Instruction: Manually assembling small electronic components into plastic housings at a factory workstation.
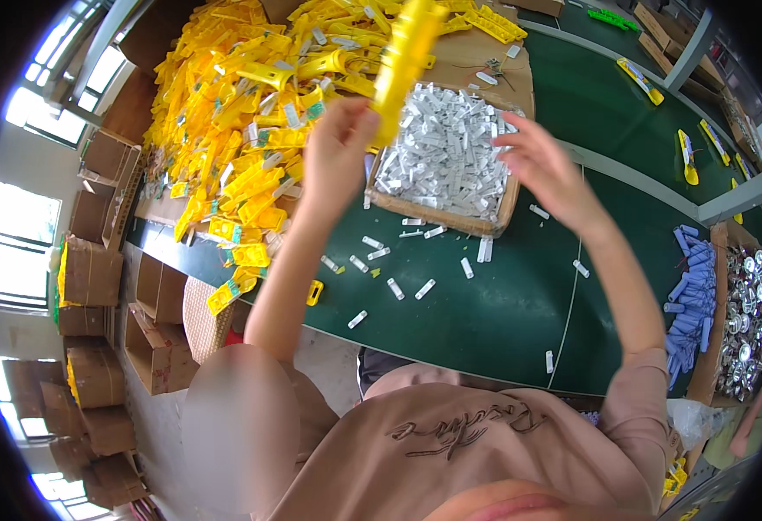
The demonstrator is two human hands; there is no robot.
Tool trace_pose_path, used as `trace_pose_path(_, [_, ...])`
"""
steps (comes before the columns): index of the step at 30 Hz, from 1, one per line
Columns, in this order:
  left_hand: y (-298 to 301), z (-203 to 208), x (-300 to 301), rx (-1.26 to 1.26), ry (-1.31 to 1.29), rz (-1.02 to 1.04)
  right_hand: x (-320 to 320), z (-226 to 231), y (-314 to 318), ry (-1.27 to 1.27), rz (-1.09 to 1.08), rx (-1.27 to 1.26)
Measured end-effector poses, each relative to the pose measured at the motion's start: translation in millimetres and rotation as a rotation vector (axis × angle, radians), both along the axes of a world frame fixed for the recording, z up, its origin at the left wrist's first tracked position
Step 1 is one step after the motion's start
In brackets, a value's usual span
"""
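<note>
My left hand (339, 139) is raised above the green table (502, 304) and grips a long yellow plastic part (405, 61) that points up and is blurred by motion. My right hand (544, 165) hovers with fingers spread over the right edge of a shallow cardboard tray (437, 217) filled with small white plastic pieces (442, 148). Whether a white piece sits between its fingertips cannot be made out. A large heap of yellow plastic parts (251, 113) lies to the left of the tray.
Several loose white pieces (394, 260) lie on the table in front of the tray. At the right are blue plastic parts (693, 286) and a box of shiny metal discs (750, 321). Cardboard boxes (155, 339) are stacked on the floor at left. Yellow parts (686, 156) lie on the far belt.
</note>
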State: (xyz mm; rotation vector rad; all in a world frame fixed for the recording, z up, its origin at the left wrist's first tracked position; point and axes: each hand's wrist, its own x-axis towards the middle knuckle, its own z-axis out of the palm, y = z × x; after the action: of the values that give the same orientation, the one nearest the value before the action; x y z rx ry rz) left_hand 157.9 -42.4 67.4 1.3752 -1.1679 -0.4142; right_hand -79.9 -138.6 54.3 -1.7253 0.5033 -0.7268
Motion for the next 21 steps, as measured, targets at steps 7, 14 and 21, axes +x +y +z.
trace_pose_path(7, [92,14,-71,-0.12,-0.69,-0.077,44,-2,88,-0.487,0.108,0.624])
trace_pose_path(14, [113,-21,-34,0.025,0.424,-0.848,37,-11,125,-0.252,0.827,0.824])
trace_pose_path(21, [125,-20,-34,-0.158,0.649,-0.49,57,-33,152,-0.388,0.524,1.354])
